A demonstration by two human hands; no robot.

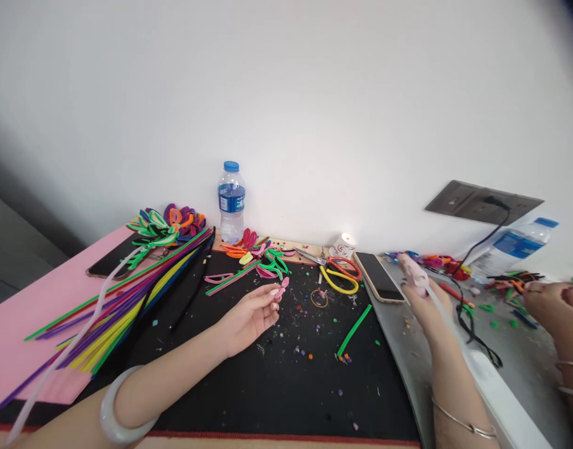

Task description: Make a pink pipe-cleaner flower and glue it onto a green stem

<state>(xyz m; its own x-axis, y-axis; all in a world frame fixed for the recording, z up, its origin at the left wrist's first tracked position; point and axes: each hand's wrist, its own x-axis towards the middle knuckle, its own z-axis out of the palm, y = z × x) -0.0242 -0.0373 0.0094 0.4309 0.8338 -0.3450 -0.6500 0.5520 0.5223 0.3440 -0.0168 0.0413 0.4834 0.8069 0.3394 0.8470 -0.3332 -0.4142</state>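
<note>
My left hand (251, 315) rests palm-up over the black mat (286, 386), its fingertips pinched on a small pink pipe-cleaner piece (282, 287). My right hand (429, 305) lies on the grey surface to the right, fingers wrapped round a pale pink glue gun (413, 272) whose nozzle points up and away. A white bangle sits on my left wrist and a thin metal one on my right. A green pipe-cleaner piece (354, 330) lies on the mat between my hands.
A fan of long coloured pipe cleaners (127, 299) lies at left beside a phone (113, 257). Scissors (335, 271), a lit candle (346, 244), a water bottle (231, 202) and a second phone (378, 276) stand behind. Another person's hands (550, 305) work at far right.
</note>
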